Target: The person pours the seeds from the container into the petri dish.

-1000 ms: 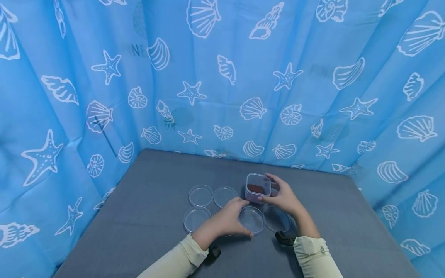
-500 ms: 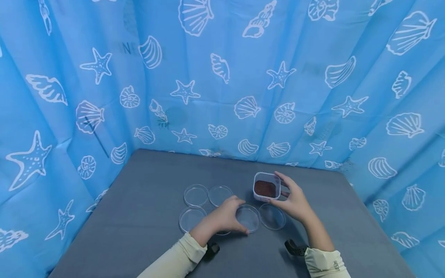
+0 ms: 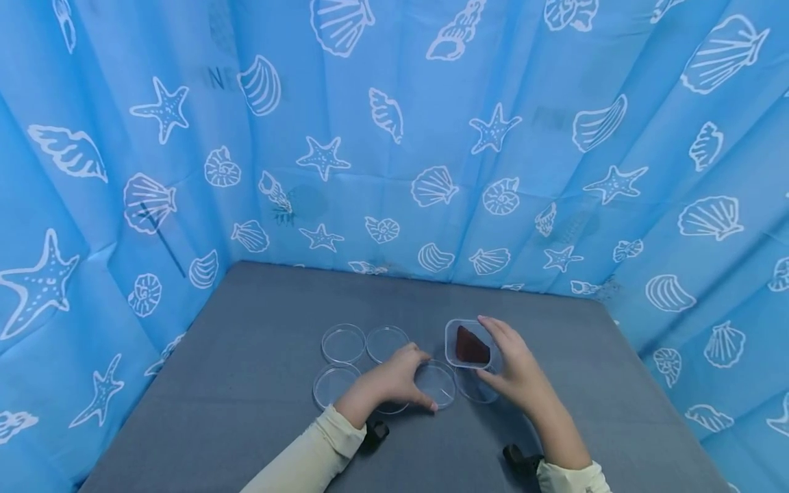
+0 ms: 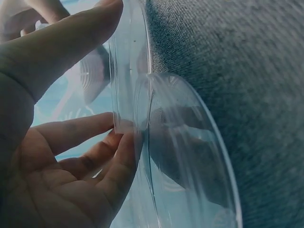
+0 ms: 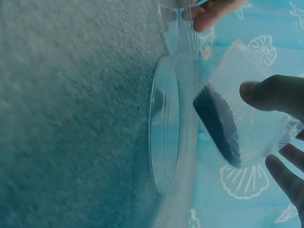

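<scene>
My right hand [image 3: 520, 370] holds a clear square plastic container [image 3: 453, 350] with reddish-brown powder [image 3: 471, 346] in it. The container is tilted and raised off the table, overlapping the back edge of the rightmost petri dish [image 3: 476, 389] in the head view. In the right wrist view the powder [image 5: 217, 124] lies slanted along one side of the container. My left hand [image 3: 394, 380] grips the neighbouring clear petri dish [image 3: 436, 385], thumb at its near rim and fingers at its far rim. No powder shows in that dish.
Several more clear petri dishes, such as a back-left one [image 3: 342, 344] and a front-left one [image 3: 335, 385], stand close together on the grey table [image 3: 277, 301]; one is mostly hidden under my left hand. A blue shell-patterned curtain [image 3: 370, 137] surrounds the table's back and sides.
My right hand first shifted the container right, then brought it back toward the rightmost dish and tilted it, and the powder slid to one side. My left hand keeps its place on the dish.
</scene>
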Tool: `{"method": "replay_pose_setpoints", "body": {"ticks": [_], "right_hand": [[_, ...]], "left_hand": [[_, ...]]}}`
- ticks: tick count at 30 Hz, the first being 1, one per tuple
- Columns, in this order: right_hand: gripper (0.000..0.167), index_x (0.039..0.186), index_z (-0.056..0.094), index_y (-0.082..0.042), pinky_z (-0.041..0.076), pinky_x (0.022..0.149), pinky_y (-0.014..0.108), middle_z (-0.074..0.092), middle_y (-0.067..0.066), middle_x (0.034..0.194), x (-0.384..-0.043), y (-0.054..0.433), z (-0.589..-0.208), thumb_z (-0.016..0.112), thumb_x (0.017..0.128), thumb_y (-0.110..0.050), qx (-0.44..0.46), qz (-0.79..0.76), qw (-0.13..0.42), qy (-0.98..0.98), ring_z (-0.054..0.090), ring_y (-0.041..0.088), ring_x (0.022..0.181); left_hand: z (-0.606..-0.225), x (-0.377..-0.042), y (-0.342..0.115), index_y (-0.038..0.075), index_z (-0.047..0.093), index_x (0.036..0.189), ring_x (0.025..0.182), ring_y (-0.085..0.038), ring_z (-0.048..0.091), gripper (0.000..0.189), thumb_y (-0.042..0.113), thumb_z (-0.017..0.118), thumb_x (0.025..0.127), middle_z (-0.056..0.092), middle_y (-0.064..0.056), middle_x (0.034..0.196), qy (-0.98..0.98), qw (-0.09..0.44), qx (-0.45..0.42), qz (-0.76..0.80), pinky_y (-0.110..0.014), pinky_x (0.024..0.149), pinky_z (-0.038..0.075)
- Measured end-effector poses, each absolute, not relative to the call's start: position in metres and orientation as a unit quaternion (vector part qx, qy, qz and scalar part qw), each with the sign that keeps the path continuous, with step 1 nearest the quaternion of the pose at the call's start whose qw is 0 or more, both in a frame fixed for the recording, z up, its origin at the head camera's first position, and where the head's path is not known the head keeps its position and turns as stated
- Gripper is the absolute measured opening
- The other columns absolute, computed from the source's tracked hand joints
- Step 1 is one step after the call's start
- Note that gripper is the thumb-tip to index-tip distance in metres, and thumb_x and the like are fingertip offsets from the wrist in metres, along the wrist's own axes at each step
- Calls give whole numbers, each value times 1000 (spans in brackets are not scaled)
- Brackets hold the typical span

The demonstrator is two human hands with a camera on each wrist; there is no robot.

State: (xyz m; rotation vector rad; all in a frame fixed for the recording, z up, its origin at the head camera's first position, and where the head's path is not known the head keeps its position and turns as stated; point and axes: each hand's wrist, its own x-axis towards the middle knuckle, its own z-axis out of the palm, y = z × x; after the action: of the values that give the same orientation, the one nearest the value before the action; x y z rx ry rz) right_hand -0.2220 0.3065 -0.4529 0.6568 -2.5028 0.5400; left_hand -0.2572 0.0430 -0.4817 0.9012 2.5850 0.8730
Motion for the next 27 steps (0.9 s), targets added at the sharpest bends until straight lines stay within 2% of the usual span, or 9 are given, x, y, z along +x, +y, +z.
{"method": "replay_pose_setpoints", "body": {"ticks": [5, 14, 21, 27], "right_hand": [[102, 151, 53, -1, 54, 107, 57, 59, 20, 146, -216, 300, -452, 100, 60, 5, 249, 170, 238, -923, 56, 39, 135], [98, 139, 62, -4, 57, 104, 54, 64, 18, 136, -212, 288, -455, 104, 52, 3, 290, 105, 270, -912, 59, 38, 130], [93, 138, 63, -5, 56, 104, 55, 64, 18, 135, -214, 283, -456, 101, 54, 4, 303, 81, 277, -908, 60, 38, 128], [90, 136, 64, -5, 57, 98, 57, 65, 19, 132, -212, 276, -457, 98, 55, 9, 315, 51, 295, -901, 62, 40, 124]], "left_hand": [[-482, -257, 43, 6, 59, 149, 122, -16, 59, 89, 45, 96, 77, 59, -8, 137, 893, 137, 309, 297, -34, 106, 53], [-478, -254, 43, 6, 59, 149, 126, -18, 58, 88, 43, 96, 78, 60, -9, 137, 892, 138, 313, 295, -36, 108, 52], [-477, -254, 42, 6, 59, 149, 126, -18, 59, 87, 43, 95, 79, 59, -8, 136, 890, 136, 318, 297, -36, 108, 52], [-480, -255, 42, 6, 60, 149, 124, -19, 60, 88, 44, 95, 78, 60, -9, 136, 891, 128, 321, 294, -35, 107, 53]]}}
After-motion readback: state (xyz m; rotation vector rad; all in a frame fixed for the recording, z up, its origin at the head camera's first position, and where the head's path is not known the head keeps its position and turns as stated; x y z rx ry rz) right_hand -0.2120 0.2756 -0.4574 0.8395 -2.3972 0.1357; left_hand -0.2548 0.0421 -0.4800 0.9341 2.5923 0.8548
